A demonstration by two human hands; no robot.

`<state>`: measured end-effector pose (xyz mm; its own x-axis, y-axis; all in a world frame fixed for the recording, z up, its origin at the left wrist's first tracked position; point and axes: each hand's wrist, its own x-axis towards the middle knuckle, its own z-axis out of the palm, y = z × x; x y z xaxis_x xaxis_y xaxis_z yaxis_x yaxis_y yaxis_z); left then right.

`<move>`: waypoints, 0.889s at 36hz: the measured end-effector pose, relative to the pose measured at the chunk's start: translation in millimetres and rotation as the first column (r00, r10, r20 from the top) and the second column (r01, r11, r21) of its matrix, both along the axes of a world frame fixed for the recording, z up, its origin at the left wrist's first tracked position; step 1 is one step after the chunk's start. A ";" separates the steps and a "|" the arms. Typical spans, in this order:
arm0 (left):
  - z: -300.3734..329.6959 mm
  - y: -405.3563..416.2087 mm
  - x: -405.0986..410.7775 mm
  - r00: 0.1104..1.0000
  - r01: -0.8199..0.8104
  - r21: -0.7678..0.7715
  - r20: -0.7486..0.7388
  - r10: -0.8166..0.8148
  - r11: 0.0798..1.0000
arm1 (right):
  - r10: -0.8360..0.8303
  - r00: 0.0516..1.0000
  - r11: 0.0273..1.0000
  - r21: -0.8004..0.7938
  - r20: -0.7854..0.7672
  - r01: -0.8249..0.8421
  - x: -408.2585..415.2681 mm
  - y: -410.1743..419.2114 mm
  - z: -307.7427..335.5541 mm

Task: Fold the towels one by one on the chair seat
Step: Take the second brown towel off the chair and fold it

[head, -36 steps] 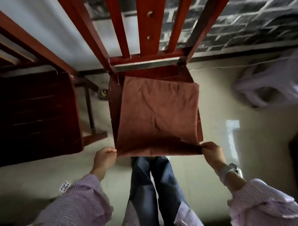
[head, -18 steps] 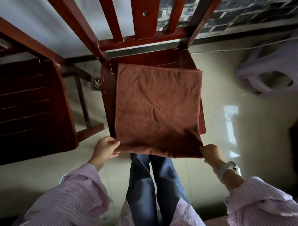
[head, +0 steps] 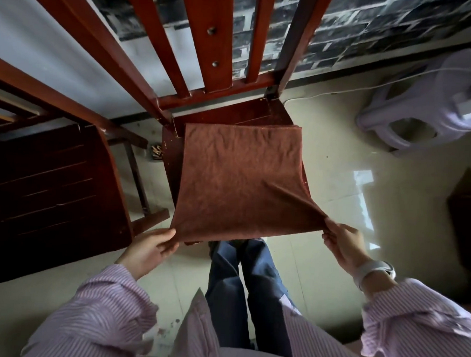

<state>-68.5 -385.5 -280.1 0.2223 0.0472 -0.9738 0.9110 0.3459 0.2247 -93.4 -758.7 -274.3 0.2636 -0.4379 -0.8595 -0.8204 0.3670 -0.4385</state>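
Note:
A brown towel (head: 239,178) lies spread over the seat of a red wooden chair (head: 170,154), its far edge near the chair back. My left hand (head: 150,249) pinches the towel's near left corner. My right hand (head: 343,243) pinches the near right corner and lifts it off the seat, pulling diagonal creases into the cloth. The near edge of the towel is raised above the seat's front. Most of the seat is hidden under the towel.
A second dark wooden chair (head: 47,191) stands close on the left. A pale plastic stool (head: 432,106) lies on the tiled floor at the right, with a white cable (head: 340,91) along the wall. My legs stand just in front of the chair.
Both hands have lifted the towel's near corners off the seat. The right corner has risen and pulled outward to the right, stretching creases into the cloth. The left hand's grip now shows at the corner.

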 end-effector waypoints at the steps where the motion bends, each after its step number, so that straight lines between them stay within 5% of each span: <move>1: 5.8 -1.0 4.9 1.000 -0.020 -0.009 0.000 0.020 1.000 | 0.007 0.999 1.000 -0.018 0.033 -0.006 5.4 0.1 5.8; 10: 76.8 -6.4 76.7 0.975 -0.115 -0.078 0.180 0.127 0.990 | 0.058 0.937 0.985 -0.175 0.345 0.004 98.0 1.1 78.1; 18: 138.9 -11.3 143.7 0.860 -0.288 -0.112 0.407 0.309 0.951 | 0.160 0.823 0.966 -0.257 0.544 -0.018 185.7 10.0 135.5; 26: 180.4 -9.5 161.0 0.728 -0.373 -0.157 0.562 0.393 0.914 | 0.132 0.738 0.971 -0.235 0.661 0.037 219.0 24.1 174.0; 32: 169.2 -3.0 113.9 0.781 -0.294 -0.132 0.537 0.317 0.947 | 0.180 0.753 0.954 -0.299 0.633 0.023 182.5 25.1 162.8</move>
<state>45.4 -388.4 -111.0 0.6962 0.1680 -0.6979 0.4865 0.6045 0.6308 89.1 -733.6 -111.5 0.7541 -0.5758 -0.3160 -0.3206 0.0972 -0.9422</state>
